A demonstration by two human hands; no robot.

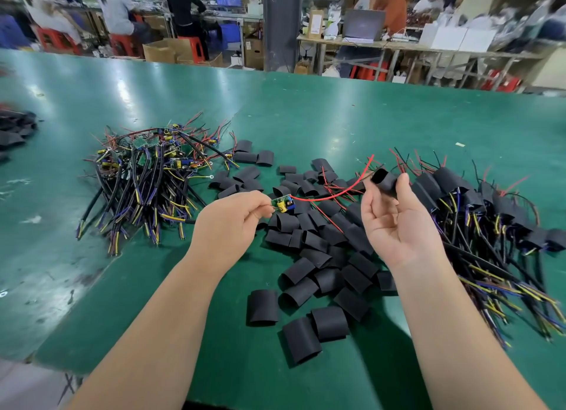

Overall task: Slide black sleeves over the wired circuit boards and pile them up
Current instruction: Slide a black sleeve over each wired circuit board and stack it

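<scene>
**Black sleeve raised to meet the board**

Black tubing sits pinched between thumb and fingertips of my right hand (398, 222), this one sleeve (384, 179) lifted with its open mouth turned toward the circuit board (283, 205). My left hand (228, 222) nips that board by its near-left edge, so its red wires (337, 192) trail right, ready to thread through first. Loose sleeves (315, 256) litter the green desk (306, 118) beneath. Unsleeved boards (147, 176) lie far left, the finished pile (490, 219) right, its wires crowding my right wrist.
</scene>
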